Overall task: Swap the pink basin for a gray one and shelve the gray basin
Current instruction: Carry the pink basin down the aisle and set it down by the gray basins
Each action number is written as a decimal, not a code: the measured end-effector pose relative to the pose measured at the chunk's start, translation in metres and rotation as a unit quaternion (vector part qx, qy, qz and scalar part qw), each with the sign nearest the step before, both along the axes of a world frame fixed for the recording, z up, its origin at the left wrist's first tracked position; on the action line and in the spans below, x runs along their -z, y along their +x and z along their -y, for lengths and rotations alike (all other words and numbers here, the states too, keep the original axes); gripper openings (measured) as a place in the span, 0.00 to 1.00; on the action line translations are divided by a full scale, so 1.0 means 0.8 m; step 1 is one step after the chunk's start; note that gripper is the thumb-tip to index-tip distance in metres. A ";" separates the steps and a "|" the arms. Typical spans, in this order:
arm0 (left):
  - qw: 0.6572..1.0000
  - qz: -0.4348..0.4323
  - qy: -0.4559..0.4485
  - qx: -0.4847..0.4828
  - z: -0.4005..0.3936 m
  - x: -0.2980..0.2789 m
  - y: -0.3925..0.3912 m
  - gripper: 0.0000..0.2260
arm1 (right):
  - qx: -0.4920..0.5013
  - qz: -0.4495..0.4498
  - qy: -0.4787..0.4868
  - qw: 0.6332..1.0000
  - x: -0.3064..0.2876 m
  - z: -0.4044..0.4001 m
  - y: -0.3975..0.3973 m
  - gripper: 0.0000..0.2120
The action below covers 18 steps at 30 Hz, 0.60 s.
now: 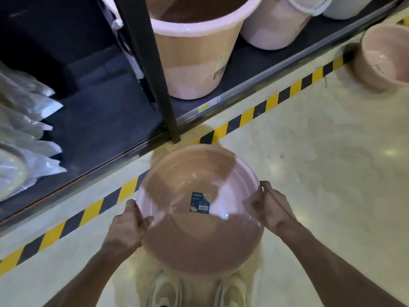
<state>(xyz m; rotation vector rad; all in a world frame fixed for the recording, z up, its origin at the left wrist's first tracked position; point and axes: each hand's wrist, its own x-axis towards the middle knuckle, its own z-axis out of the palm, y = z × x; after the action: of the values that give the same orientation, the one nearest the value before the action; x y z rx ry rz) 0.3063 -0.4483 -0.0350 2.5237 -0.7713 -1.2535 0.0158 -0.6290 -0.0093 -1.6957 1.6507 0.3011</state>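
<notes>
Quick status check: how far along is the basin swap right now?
Early stage. Done: the pink basin is off the shelf. In hand: left hand and right hand grip its opposite rims above the floor. Left: setting it aside, fetching a gray basin and shelving it; no gray basin is clearly in view.

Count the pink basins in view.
2: one pink basin held by its rim between the left hand and right hand; another on the floor at right. Others may be out of frame.
</notes>
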 end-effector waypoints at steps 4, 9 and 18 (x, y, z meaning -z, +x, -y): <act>1.000 0.009 0.011 0.000 0.008 0.035 0.007 0.12 | -0.020 -0.001 -0.004 1.000 0.043 -0.008 -0.004 0.10; 0.998 0.030 0.058 -0.020 0.011 0.070 0.013 0.09 | -0.011 -0.011 -0.003 1.000 0.092 -0.019 0.000 0.14; 0.990 0.102 0.078 0.062 0.007 0.103 0.019 0.10 | 0.054 0.002 0.010 0.998 0.131 -0.032 0.020 0.13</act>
<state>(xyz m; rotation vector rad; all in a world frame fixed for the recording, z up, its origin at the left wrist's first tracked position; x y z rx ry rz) 0.3216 -0.4539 -0.1173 2.8034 -0.9198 -1.1454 0.0321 -0.6036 -0.1143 -1.5851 1.7238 0.2604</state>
